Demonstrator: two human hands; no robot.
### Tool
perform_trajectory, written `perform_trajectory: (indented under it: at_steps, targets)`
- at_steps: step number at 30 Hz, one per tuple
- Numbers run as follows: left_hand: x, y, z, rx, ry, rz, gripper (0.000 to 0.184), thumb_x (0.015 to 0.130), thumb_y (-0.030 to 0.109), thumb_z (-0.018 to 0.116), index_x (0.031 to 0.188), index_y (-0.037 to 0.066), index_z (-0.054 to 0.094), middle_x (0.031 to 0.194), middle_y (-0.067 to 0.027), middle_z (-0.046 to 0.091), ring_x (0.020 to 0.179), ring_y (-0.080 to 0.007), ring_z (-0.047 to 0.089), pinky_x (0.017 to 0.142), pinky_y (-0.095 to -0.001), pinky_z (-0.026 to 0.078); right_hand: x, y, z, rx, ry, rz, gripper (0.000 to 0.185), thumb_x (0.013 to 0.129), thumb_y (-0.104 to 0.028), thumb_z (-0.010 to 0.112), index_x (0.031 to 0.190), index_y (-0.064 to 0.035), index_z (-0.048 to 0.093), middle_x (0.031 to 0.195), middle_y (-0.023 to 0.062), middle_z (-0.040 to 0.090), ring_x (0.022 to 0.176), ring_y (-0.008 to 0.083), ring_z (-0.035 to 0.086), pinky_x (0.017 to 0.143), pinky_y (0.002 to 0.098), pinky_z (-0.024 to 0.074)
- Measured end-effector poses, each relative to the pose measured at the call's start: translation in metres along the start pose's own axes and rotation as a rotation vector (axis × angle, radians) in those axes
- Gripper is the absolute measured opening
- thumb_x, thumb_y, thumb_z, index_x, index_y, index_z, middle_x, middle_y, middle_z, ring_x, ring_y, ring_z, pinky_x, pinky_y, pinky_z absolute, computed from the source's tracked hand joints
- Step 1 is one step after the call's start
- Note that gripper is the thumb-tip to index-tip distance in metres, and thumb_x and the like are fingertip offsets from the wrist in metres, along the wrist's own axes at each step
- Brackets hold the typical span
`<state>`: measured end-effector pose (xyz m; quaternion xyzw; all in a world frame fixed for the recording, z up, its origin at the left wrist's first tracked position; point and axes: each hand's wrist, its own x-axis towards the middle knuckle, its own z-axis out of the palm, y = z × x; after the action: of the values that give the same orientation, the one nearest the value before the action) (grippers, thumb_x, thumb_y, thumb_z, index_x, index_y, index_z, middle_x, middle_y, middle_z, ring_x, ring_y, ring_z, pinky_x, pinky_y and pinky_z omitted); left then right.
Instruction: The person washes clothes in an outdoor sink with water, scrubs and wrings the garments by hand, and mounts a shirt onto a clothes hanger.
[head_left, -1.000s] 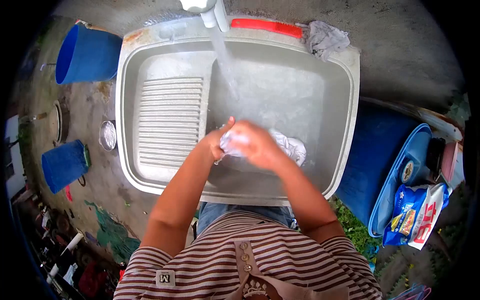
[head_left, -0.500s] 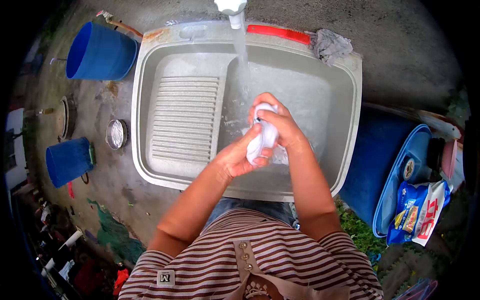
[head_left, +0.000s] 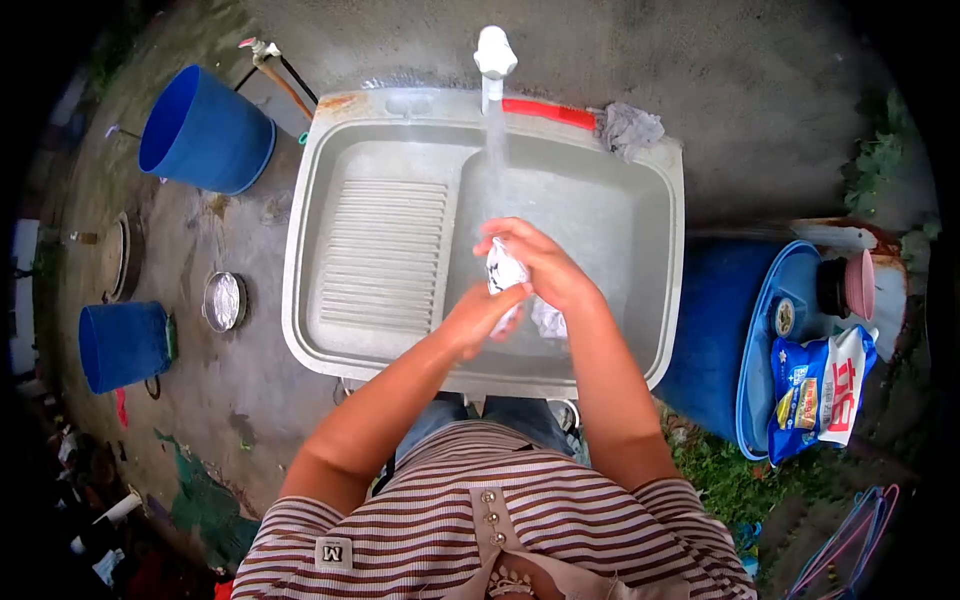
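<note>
Both hands are over the right basin of a pale sink [head_left: 660, 375]. Between them is a bunched white cloth [head_left: 506, 266] with dark marks on it. My left hand [head_left: 478, 318] is closed on its lower end, and my right hand [head_left: 550, 272] is wrapped round the upper part. Partly hidden behind my right wrist, a second pale cloth [head_left: 548, 320] lies in the basin. Water runs from the white tap [head_left: 494, 55] at the back edge and falls just beyond my hands.
A ribbed washboard [head_left: 385, 250] fills the sink's left part. On the back rim lie a long red tool [head_left: 548, 112] and a grey rag [head_left: 630, 130]. Blue buckets [head_left: 215, 140] stand at left. A blue barrel [head_left: 710, 330] at right bears a detergent bag [head_left: 815, 390].
The view has shifted, so the tap shows more fully. My hands have squeezed the white cloth into a smaller bunch, and less of it shows between them.
</note>
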<state>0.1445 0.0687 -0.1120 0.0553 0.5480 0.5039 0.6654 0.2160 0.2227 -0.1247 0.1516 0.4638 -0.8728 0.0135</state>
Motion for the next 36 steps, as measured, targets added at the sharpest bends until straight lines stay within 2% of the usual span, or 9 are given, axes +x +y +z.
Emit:
perform_trajectory:
  at_steps: [6,8,11,14,17,22,28,31,36]
  targets:
    - [-0.053,0.033,0.05,-1.055,-0.903,-0.126,0.045,0.094,0.038,0.065,0.121,0.005,0.049,0.087,-0.0032,0.056,0.058,-0.0075,0.043,0.044,-0.0175,0.036,-0.012,-0.021,0.077,0.942,-0.302,-0.552,0.053,0.1,-0.04,0.056,0.146,-0.0174,0.044,0.105,0.0055,0.055,0.098,0.0172,0.053,0.082,0.0435,0.0496]
    - [-0.086,0.051,0.055,-0.979,-0.765,-0.095,0.05,0.093,0.036,0.067,0.125,0.003,0.046,0.088,-0.0024,0.054,0.057,-0.0075,0.041,0.044,-0.0168,0.037,-0.012,-0.03,0.071,1.136,-0.551,-0.583,0.048,0.101,-0.038,0.054,0.143,-0.0156,0.046,0.089,0.0018,0.053,0.086,0.0149,0.052,0.077,0.0414,0.0497]
    - [-0.101,0.061,0.033,-0.688,-0.752,-0.078,0.047,0.093,0.03,0.068,0.126,0.002,0.048,0.085,0.0005,0.05,0.056,-0.0058,0.039,0.043,-0.0176,0.032,-0.04,-0.087,0.107,0.394,-0.203,-0.523,0.023,0.104,-0.024,0.051,0.117,-0.0065,0.055,0.064,-0.0009,0.038,0.059,0.0113,0.043,0.066,0.037,0.0472]
    - [-0.105,0.069,0.032,-0.238,-0.423,-0.034,0.023,0.093,0.021,0.067,0.105,0.008,0.052,0.071,0.0044,0.045,0.053,-0.005,0.037,0.043,-0.0203,0.028,-0.044,-0.094,0.105,0.153,-0.149,-0.424,0.025,0.102,-0.025,0.051,0.116,-0.005,0.056,0.071,-0.0003,0.048,0.063,0.0107,0.049,0.065,0.0298,0.0462]
    - [-0.057,0.043,0.025,0.058,-0.114,0.11,0.016,0.089,0.02,0.069,0.089,0.012,0.055,0.067,0.0048,0.047,0.051,-0.0055,0.039,0.043,-0.022,0.028,-0.019,-0.066,0.077,-0.658,0.252,-0.861,0.038,0.072,-0.017,0.066,0.108,-0.0041,0.063,0.096,0.0036,0.059,0.08,0.0123,0.057,0.071,0.0283,0.0489]
    - [0.004,0.017,-0.009,0.505,0.162,0.271,0.026,0.089,0.038,0.063,0.092,0.015,0.05,0.062,0.0057,0.04,0.045,-0.0067,0.036,0.04,-0.0256,0.027,0.029,-0.012,0.086,-0.178,0.666,-0.504,0.023,0.087,-0.028,0.05,0.077,-0.0079,0.054,0.076,0.0001,0.05,0.078,0.0136,0.043,0.075,0.0342,0.0401]
    - [0.063,-0.012,-0.032,0.588,0.064,0.607,0.033,0.093,0.031,0.061,0.113,0.005,0.061,0.092,-0.0051,0.067,0.08,-0.0149,0.064,0.067,-0.0336,0.05,0.022,0.006,0.077,-0.337,1.076,-0.507,0.044,0.092,-0.043,0.046,0.092,-0.0022,0.064,0.084,0.0169,0.063,0.09,0.0262,0.057,0.085,0.0397,0.0428]
    - [0.065,-0.001,-0.011,0.946,0.088,0.628,0.042,0.09,0.031,0.066,0.117,0.002,0.055,0.101,-0.0125,0.069,0.091,-0.0244,0.067,0.077,-0.0391,0.052,0.003,-0.003,0.063,-0.147,1.162,-0.352,0.045,0.096,-0.038,0.045,0.11,-0.0007,0.064,0.097,0.0235,0.067,0.105,0.0332,0.06,0.092,0.0429,0.0428]
    - [0.007,0.011,0.023,1.263,0.181,0.769,0.061,0.077,0.021,0.081,0.118,-0.005,0.045,0.099,-0.0234,0.066,0.092,-0.0431,0.065,0.079,-0.0468,0.05,-0.061,0.015,0.041,-0.748,1.323,-0.492,0.037,0.099,-0.031,0.053,0.124,-0.0048,0.056,0.12,0.024,0.06,0.105,0.0372,0.059,0.092,0.0456,0.0465]
